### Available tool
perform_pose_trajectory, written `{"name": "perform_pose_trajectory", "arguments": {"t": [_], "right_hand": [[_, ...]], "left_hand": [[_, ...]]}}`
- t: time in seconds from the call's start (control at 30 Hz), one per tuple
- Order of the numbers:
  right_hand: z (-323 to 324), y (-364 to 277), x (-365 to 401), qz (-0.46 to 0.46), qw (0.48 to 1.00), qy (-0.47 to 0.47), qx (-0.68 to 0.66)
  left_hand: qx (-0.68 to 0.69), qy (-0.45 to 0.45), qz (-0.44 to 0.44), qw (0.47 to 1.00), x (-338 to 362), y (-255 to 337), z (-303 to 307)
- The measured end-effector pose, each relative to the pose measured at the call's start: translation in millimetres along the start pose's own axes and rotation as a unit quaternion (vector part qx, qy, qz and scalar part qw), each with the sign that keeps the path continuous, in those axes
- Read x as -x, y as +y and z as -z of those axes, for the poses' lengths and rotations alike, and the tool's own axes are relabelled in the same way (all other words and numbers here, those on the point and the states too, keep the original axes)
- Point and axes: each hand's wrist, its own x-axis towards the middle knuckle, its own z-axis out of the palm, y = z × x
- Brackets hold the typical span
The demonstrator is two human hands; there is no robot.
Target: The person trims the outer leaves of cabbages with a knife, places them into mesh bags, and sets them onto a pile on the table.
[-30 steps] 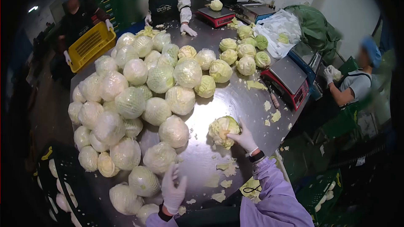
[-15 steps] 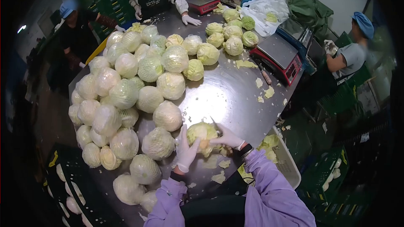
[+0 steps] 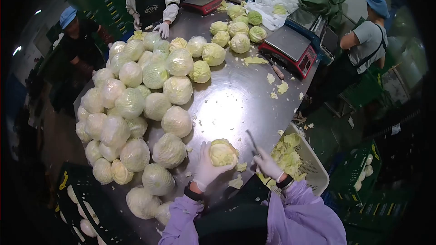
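Note:
A pale green cabbage (image 3: 222, 153) rests in my left hand (image 3: 207, 169), whose gloved fingers curl round its left side and underside near the table's front edge. My right hand (image 3: 269, 165), gloved too, is closed on a knife (image 3: 251, 139), its blade pointing up and away, apart from the cabbage. The knife's handle is mostly hidden in my fingers. Left of my left hand lies a wrapped cabbage (image 3: 169, 150) in clear film. Cut leaf scraps (image 3: 235, 182) are scattered on the metal table (image 3: 204, 129) below the cabbage.
A large heap of wrapped cabbages (image 3: 129, 102) covers the table's left side. Unwrapped cabbages (image 3: 239, 43) sit at the back, beside a red scale (image 3: 290, 47) and another knife (image 3: 276, 70). A white basket (image 3: 320, 179) of leaves stands right. Co-workers stand around.
My right hand with the knife has pulled away from the cabbage, right and down. My left hand has turned the cabbage. The camera view has shifted slightly.

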Motion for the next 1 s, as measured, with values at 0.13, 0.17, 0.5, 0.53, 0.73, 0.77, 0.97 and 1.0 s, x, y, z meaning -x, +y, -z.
{"name": "perform_pose_trajectory", "arguments": {"t": [0.13, 0.17, 0.5, 0.53, 0.73, 0.77, 0.97, 1.0], "right_hand": [[-37.9, -18.3, 24.9, 0.214, 0.921, 0.106, 0.309], [-42.1, -25.6, 28.8, 0.184, 0.929, 0.076, 0.311], [-38.9, -18.8, 0.9, 0.162, 0.923, 0.023, 0.349], [-37.8, -22.2, 9.1, 0.16, 0.926, 0.022, 0.34], [-44.8, 4.6, -33.9, 0.153, 0.917, 0.038, 0.366], [-44.5, 7.2, -40.3, 0.154, 0.916, 0.042, 0.367], [-37.1, -20.2, -23.4, 0.105, 0.908, -0.014, 0.405], [-38.7, -14.7, -24.9, 0.122, 0.904, 0.006, 0.41]], "left_hand": [[0.035, -0.037, 0.036, 0.998, -12.4, 7.0, -13.4], [0.043, -0.036, 0.044, 0.997, -12.9, 9.0, -12.3], [-0.014, -0.05, 0.033, 0.998, -20.5, 18.9, -12.3], [-0.023, -0.047, 0.038, 0.998, -20.7, 20.3, -10.8], [-0.02, -0.073, 0.073, 0.994, -27.9, 17.0, -12.6], [-0.046, -0.059, 0.073, 0.995, -31.0, 17.4, -14.2], [-0.067, -0.043, 0.031, 0.996, -21.7, 19.8, -12.4], [-0.071, -0.042, 0.031, 0.996, -22.1, 22.2, -11.7]]}}
